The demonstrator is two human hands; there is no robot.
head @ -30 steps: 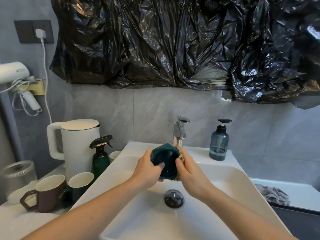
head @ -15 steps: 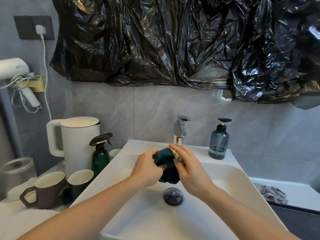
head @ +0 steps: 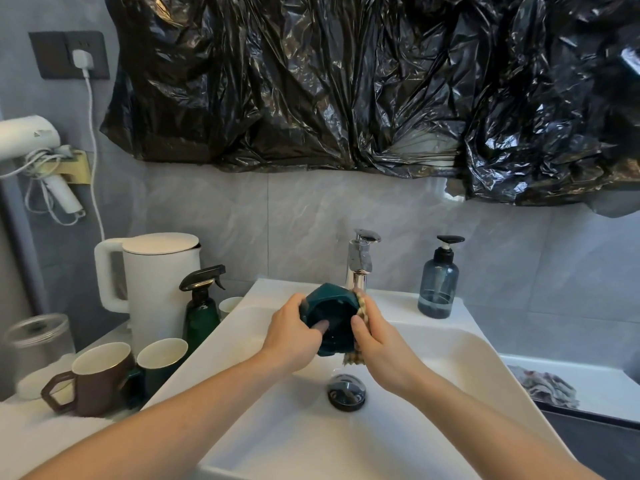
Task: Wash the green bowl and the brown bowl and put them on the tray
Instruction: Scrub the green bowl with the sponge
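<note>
- Turning since a moment ago, the dark green faceted ceramic bowl (head: 331,318) faces the person again, above the white sink (head: 433,344) centre.
- Left hand (head: 294,336) grips its rim; right hand (head: 375,336) presses a checked cloth (head: 363,308) outside.
- Washing seems unfinished.

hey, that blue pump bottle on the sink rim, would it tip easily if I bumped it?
Probably not easily: the pump bottle looks squat, and its liquid sits low, weighting the base. It may slide, since the sink rim is glossy.

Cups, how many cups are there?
4. One green cup is held in the hands over the sink. A brown cup and another green cup stand left of the sink. A small pale cup peeks out behind the spray bottle; more may be hidden.
</note>
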